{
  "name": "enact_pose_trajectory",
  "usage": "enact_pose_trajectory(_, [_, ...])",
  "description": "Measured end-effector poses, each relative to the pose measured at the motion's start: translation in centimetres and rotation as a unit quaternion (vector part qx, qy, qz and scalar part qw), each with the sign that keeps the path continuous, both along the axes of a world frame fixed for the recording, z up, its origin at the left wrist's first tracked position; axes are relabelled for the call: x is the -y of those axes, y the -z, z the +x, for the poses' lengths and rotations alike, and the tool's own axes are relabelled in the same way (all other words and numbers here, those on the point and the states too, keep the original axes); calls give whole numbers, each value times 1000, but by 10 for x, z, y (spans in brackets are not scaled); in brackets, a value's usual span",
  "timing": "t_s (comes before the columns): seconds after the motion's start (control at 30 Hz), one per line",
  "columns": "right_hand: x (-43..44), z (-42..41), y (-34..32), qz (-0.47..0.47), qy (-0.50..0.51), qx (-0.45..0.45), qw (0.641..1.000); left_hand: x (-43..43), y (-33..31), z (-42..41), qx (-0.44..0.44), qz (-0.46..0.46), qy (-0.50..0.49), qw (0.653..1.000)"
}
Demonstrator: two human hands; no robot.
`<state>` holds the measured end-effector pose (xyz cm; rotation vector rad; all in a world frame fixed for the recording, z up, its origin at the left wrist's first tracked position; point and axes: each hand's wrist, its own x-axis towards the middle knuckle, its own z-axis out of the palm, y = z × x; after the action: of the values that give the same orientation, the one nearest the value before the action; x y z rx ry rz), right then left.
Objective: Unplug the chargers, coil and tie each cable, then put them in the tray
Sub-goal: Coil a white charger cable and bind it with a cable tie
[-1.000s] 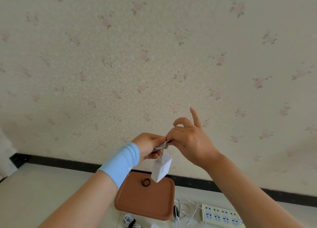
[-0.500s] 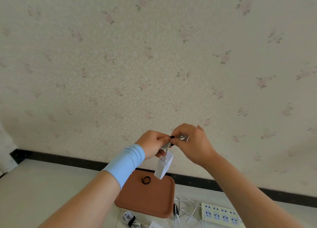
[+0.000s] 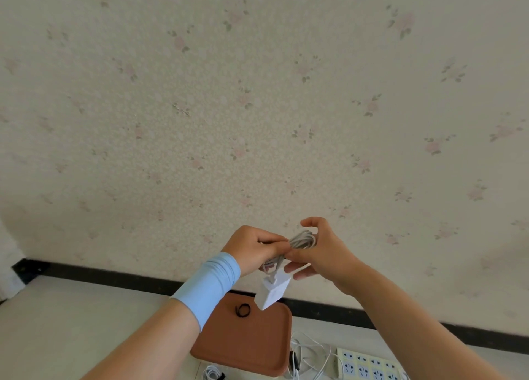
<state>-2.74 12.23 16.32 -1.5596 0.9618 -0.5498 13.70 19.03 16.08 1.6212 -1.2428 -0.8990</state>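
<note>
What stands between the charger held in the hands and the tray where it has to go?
Nothing visible does. The charger hangs from the coiled cable, which the left hand and right hand grip, above the far edge of the tray. Only a black band lies in it.

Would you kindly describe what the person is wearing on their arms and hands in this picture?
A smooth light-blue fabric cuff wraps the left forearm just behind the wrist, slightly creased. The right forearm is bare, with no sleeve. Neither the left hand nor the right hand shows a glove, ring or watch.
</note>
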Motion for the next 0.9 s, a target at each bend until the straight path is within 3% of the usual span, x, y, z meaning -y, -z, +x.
enact_pose_trajectory(0.23, [6,7,6,-48,-21,31,998,4,-4,1,-74,22,-51,996])
enact_pose_trajectory(0.4, [8,10,14,-112,-25,4,993,4,-6,11,23,46,-21,998])
enact_pose_trajectory(0.53, [11,15,27,-50,-37,24,998,2,-6,17,51,38,-25,998])
enact_pose_trajectory(0.6, [12,17,34,-21,-114,-9,993,1,-5,16,1,25,-56,998])
enact_pose_trajectory(0.7, [-1,23,46,-52,-202,-109,972,-2,-2,16,-185,42,-43,981])
enact_pose_trajectory(0.77, [-7,28,56,-61,-177,-96,978,-6,-2,16,-251,49,-12,967])
enact_pose_trajectory(0.9, [-2,36,64,-32,-100,-42,994,-8,3,23,-266,14,-37,963])
